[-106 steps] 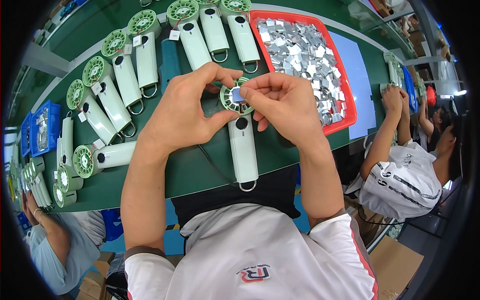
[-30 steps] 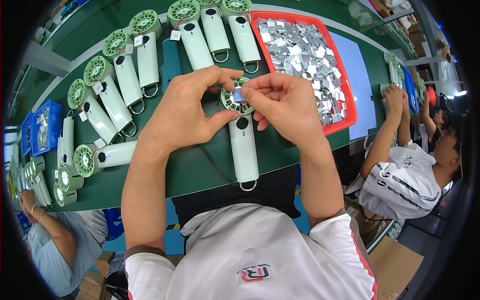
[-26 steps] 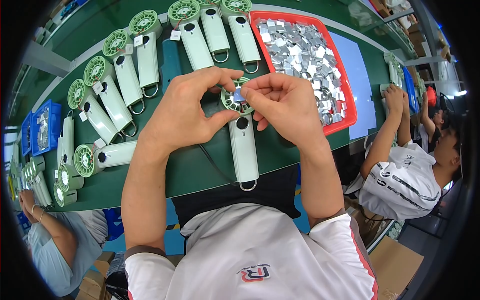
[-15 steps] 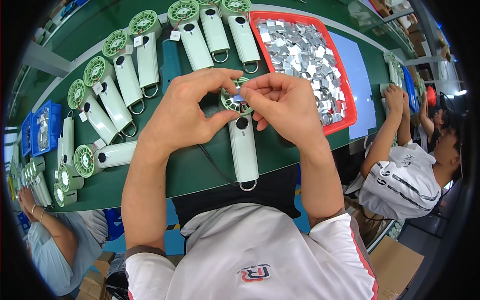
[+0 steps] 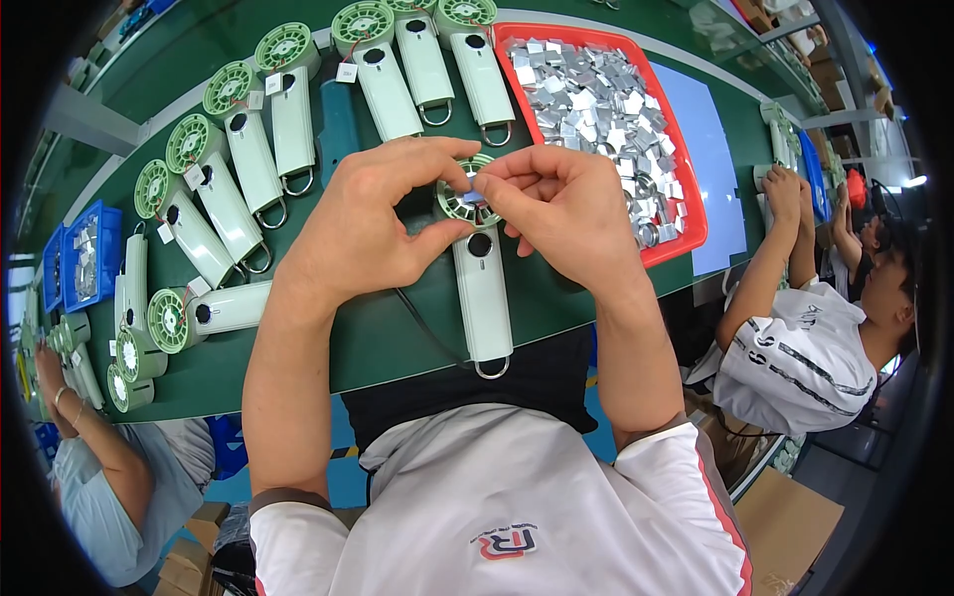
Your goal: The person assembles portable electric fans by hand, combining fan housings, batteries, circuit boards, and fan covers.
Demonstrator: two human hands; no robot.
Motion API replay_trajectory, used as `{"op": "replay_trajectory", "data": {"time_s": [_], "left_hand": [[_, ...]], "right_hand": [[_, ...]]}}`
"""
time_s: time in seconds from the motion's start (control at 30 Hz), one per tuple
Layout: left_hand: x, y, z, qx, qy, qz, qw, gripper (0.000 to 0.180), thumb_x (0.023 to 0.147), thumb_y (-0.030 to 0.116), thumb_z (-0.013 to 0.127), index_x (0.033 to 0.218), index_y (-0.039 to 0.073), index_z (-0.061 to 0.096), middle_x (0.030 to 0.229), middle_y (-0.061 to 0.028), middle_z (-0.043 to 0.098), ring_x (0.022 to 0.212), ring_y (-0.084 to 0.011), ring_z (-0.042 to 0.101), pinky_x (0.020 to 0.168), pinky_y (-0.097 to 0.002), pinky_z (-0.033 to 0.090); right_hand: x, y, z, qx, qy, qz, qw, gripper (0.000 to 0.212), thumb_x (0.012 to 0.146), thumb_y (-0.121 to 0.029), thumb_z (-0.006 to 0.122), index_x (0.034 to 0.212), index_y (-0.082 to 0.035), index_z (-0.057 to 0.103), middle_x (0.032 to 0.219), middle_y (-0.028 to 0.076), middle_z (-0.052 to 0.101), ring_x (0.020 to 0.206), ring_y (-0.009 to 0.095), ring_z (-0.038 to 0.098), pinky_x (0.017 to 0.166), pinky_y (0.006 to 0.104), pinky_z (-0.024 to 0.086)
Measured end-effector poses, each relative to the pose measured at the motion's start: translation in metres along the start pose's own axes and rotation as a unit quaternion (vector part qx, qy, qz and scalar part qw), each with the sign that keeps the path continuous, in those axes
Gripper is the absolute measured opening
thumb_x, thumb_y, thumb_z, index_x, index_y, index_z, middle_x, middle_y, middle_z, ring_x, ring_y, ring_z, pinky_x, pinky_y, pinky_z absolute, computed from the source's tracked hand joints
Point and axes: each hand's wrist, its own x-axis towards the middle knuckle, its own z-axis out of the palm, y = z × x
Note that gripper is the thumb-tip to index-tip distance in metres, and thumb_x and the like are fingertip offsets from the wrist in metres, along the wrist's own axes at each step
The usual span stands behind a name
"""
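A pale green handheld fan (image 5: 483, 298) lies before me, its metal loop toward my body and its round green head away. My left hand (image 5: 368, 219) curves around that head, thumb on the near side and fingers on the far side, gripping it. Over the head, my right hand (image 5: 556, 204) is closed in a pinch on a small pale bluish-white piece (image 5: 473, 197). The piece is mostly covered by fingertips, so its exact kind is hidden. My hands also hide part of the head's rim.
A red tray (image 5: 693, 199) of small silvery pieces stands at the right, beside a pale blue sheet (image 5: 711, 149). Several similar fans (image 5: 253, 164) line the far and left side, with a teal tool (image 5: 339, 119) among them. Co-workers sit at both sides.
My hands stay almost in place over the fan head, with only a slight shift of the right fingertips. At the far left, a co-worker's hands have moved.
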Motion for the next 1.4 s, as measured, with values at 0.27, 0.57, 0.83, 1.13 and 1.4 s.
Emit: {"op": "replay_trajectory", "data": {"time_s": [0.27, 0.57, 0.83, 1.13, 1.4], "left_hand": [[0.0, 0.004, -0.002, -0.006, -0.022, -0.038, 0.999, 0.037, 0.072, 0.002, 0.09, 0.104, -0.001, 0.072, 0.135, -0.015, 0.075, 0.114, -0.0338, 0.074, 0.097, -0.0389, 0.059], [0.0, 0.006, -0.002, -0.003, -0.02, -0.033, 0.999, 0.036, 0.073, 0.004, 0.09, 0.104, 0.0, 0.073, 0.135, -0.0153, 0.075, 0.116, -0.0344, 0.074, 0.1, -0.0403, 0.058], [0.001, 0.007, -0.003, -0.007, -0.027, -0.04, 0.999, 0.036, 0.073, 0.004, 0.091, 0.104, 0.0, 0.073, 0.134, -0.0159, 0.075, 0.117, -0.035, 0.074, 0.101, -0.0402, 0.057], [0.0, 0.003, -0.001, 0.012, -0.003, 0.004, 1.0, 0.036, 0.074, 0.004, 0.091, 0.104, 0.002, 0.07, 0.128, -0.0155, 0.076, 0.109, -0.0355, 0.075, 0.088, -0.0408, 0.062], [0.002, 0.008, -0.001, -0.034, -0.008, -0.041, 0.999, 0.052, 0.075, 0.004, 0.091, 0.121, 0.0, 0.066, 0.127, -0.0162, 0.076, 0.106, -0.0356, 0.076, 0.091, -0.0401, 0.063]], "right_hand": [[0.0, 0.004, -0.001, -0.042, 0.014, -0.019, 0.999, 0.024, 0.095, -0.017, 0.081, 0.107, 0.004, 0.079, 0.081, 0.005, 0.077, 0.064, 0.006, 0.069, 0.05, 0.0209, 0.052], [-0.001, 0.009, -0.003, -0.029, 0.025, -0.028, 0.999, 0.022, 0.094, -0.015, 0.081, 0.107, 0.002, 0.079, 0.081, 0.003, 0.076, 0.064, 0.005, 0.067, 0.05, 0.0203, 0.051], [0.0, 0.029, -0.008, -0.18, 0.133, -0.441, 0.869, 0.022, 0.089, 0.008, 0.073, 0.106, -0.004, 0.079, 0.094, 0.006, 0.076, 0.08, 0.018, 0.068, 0.069, 0.0292, 0.054], [-0.001, 0.031, -0.006, -0.219, 0.103, -0.481, 0.843, 0.03, 0.082, 0.012, 0.073, 0.106, -0.004, 0.078, 0.093, 0.007, 0.077, 0.086, 0.026, 0.069, 0.074, 0.0359, 0.056], [0.0, 0.033, -0.007, -0.172, 0.082, -0.488, 0.852, 0.03, 0.08, 0.013, 0.073, 0.105, -0.003, 0.079, 0.094, 0.006, 0.078, 0.087, 0.026, 0.07, 0.073, 0.0352, 0.057]]}}
